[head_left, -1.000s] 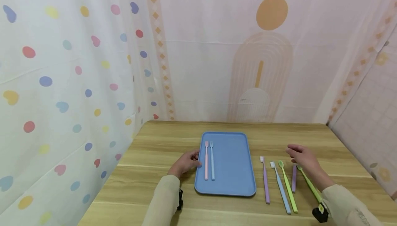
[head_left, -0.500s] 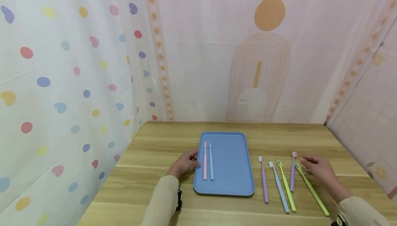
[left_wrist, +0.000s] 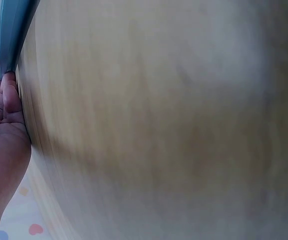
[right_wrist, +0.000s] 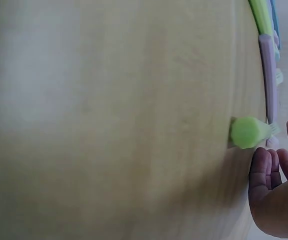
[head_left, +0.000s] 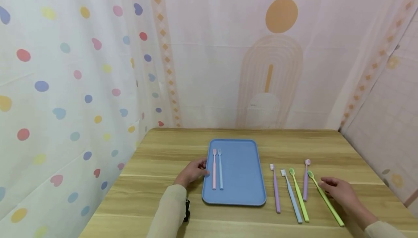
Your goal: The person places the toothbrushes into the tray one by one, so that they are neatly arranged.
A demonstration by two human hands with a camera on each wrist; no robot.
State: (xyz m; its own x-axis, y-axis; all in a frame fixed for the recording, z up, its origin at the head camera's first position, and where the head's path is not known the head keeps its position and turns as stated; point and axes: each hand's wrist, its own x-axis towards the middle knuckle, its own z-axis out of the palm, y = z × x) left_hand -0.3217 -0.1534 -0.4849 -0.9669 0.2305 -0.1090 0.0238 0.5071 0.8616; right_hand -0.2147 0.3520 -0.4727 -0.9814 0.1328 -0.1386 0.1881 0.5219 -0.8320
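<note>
My left hand (head_left: 192, 172) grips the left rim of a blue tray (head_left: 243, 169); in the left wrist view its fingers are at the edge of the tray (left_wrist: 15, 35). Side by side on the tray's left part lie a pink toothbrush (head_left: 214, 172) and a light blue toothbrush (head_left: 220, 172). My right hand (head_left: 343, 193) is just right of the outermost green toothbrush (head_left: 328, 202), its thumb and fingers apart with nothing between them. The right wrist view shows that green toothbrush (right_wrist: 245, 132) end-on, close to the fingertips.
Between the tray and that green toothbrush lie several others: a purple toothbrush (head_left: 276, 192), a blue toothbrush (head_left: 292, 200), another green toothbrush (head_left: 299, 198) and a second purple toothbrush (head_left: 305, 185). All rest on the wooden table (head_left: 183, 142). Patterned curtains (head_left: 209, 67) surround it.
My right hand has moved right and toward me, from above the second purple toothbrush to beside the outermost green one, uncovering the purple one's head. The left hand stays at the tray.
</note>
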